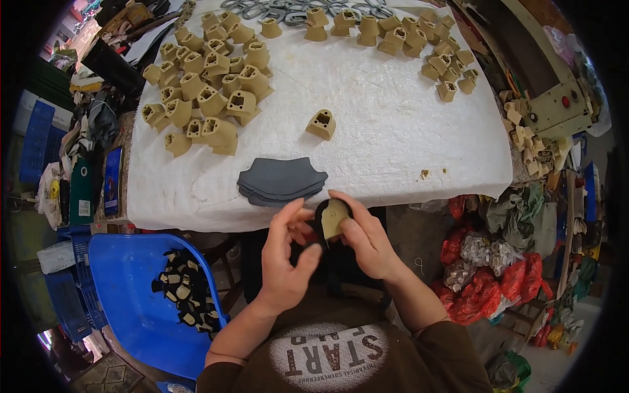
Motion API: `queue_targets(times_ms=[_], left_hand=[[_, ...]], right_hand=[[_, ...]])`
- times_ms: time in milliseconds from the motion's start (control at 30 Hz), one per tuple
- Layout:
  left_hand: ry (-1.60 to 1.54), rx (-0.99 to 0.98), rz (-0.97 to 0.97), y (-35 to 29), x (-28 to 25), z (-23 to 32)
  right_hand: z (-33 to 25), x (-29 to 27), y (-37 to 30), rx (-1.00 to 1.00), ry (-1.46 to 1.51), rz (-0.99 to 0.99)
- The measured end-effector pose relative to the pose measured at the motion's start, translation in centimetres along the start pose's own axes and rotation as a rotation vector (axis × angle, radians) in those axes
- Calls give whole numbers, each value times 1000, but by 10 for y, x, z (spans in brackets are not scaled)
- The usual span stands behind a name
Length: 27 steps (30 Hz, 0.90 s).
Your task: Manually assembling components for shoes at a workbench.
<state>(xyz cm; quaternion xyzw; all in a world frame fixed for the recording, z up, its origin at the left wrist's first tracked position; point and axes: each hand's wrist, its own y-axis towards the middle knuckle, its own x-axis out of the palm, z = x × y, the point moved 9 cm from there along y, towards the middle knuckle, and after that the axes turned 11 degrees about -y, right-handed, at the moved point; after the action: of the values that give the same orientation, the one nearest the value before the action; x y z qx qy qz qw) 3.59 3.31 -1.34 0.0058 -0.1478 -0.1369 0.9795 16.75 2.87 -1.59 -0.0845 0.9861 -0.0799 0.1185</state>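
My right hand grips a beige shoe heel just off the table's front edge, its thumb on the flat beige face. Dark wrapping material runs around the heel's rim. Close at its left is my left hand, fingers curled and thumb apart; whether a fingertip touches the wrapping I cannot tell. A small stack of dark grey cut pieces lies at the table's near edge, just beyond my left hand. Past that stack, one bare beige heel stands alone on the white cloth.
Many beige heels cluster at the table's far left, with more at the far right. Grey rings lie along the back. A blue tub at lower left holds black-covered heels. Red plastic bags sit at right.
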Motion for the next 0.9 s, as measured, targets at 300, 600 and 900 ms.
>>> queue_targets(times_ms=[300, 600, 900], left_hand=[[94, -125, -102, -3, 13, -6], [61, -178, -312, -1, 28, -2], [-65, -381, -375, -11, 38, -17]], right_hand=[[-14, 20, -9, -164, -363, -161], [-13, -13, 15, -322, 90, 43], [-23, 8, 10, -412, 64, -193]])
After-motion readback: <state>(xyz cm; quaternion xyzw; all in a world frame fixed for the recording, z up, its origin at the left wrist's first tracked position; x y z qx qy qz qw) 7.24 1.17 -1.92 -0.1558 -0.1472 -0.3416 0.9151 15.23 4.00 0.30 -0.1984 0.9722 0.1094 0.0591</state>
